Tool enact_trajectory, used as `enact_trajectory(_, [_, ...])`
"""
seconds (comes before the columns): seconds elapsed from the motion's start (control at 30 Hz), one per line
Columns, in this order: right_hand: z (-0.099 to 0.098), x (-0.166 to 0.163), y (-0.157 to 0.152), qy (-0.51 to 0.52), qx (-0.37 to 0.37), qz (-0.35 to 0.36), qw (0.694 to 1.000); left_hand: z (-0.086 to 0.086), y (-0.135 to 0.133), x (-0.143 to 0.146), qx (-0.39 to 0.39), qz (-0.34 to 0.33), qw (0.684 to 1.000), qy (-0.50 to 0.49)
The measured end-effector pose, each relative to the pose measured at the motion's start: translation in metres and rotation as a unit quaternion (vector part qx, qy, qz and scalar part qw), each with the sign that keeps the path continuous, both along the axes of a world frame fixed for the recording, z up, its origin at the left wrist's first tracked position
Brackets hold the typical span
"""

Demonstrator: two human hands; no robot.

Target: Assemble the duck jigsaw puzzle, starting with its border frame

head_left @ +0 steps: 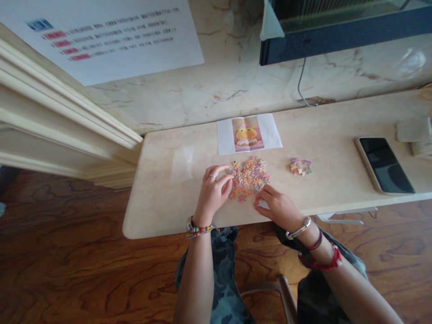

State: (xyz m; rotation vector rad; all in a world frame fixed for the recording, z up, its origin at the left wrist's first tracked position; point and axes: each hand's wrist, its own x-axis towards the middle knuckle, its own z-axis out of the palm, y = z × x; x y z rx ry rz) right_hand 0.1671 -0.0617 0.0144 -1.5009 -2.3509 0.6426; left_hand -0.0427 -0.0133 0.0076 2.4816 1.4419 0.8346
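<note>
Head — left hand (212, 189) beside puzzle pieces (251, 177).

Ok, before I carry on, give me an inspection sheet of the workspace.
Surface: pale table, rounded corner at the left.
Job's things: pile of puzzle pieces; smaller cluster of pieces to its right; printed picture behind the pile.
Clutter: phone lying right of the cluster; clear plastic left of the pile.
Hands: left hand at the pile's left edge, grip unclear; right hand at its near right edge, something small and yellow at the fingertips.
Cables: one thin cable down the wall to the table's back edge.
Surroundings: blurred notice; wooden floor.
</note>
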Motion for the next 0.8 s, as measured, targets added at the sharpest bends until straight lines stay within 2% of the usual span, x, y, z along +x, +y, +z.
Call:
enact_trajectory(0.17, [0.005, 0.039, 0.013, 0.055, 0.066, -0.066, 0.994, 0.001, 0.0, 0.0, 0.004, 0.004, 1.0, 0.003])
enact_trajectory(0.37, [-0.009, 0.09, 0.029, 0.0, 0.136, -0.196, 0.971, 0.0, 0.001, 0.001, 0.004, 0.006, 1.0, 0.007])
enact_trajectory(0.47, [-0.01, 0.096, 0.03, -0.022, 0.139, -0.223, 0.965, -0.001, 0.001, 0.0, 0.005, 0.01, 1.0, 0.006])
enact_trajectory(0.53, [-0.005, 0.083, 0.026, -0.001, 0.15, -0.205, 0.967, -0.001, 0.001, 0.0, 0.004, 0.01, 1.0, 0.005])
enact_trajectory(0.6, [0.001, 0.057, 0.019, 0.038, 0.151, -0.154, 0.976, -0.001, 0.001, 0.001, 0.004, 0.009, 1.0, 0.004])
enact_trajectory(0.7, [0.004, 0.006, 0.005, 0.062, 0.09, -0.056, 0.992, 0.0, 0.0, 0.001, 0.0, 0.005, 1.0, 0.004])
enact_trajectory(0.8, [-0.001, -0.036, -0.004, 0.014, 0.058, -0.032, 0.998, 0.001, -0.001, 0.0, -0.006, 0.005, 1.0, 0.005])
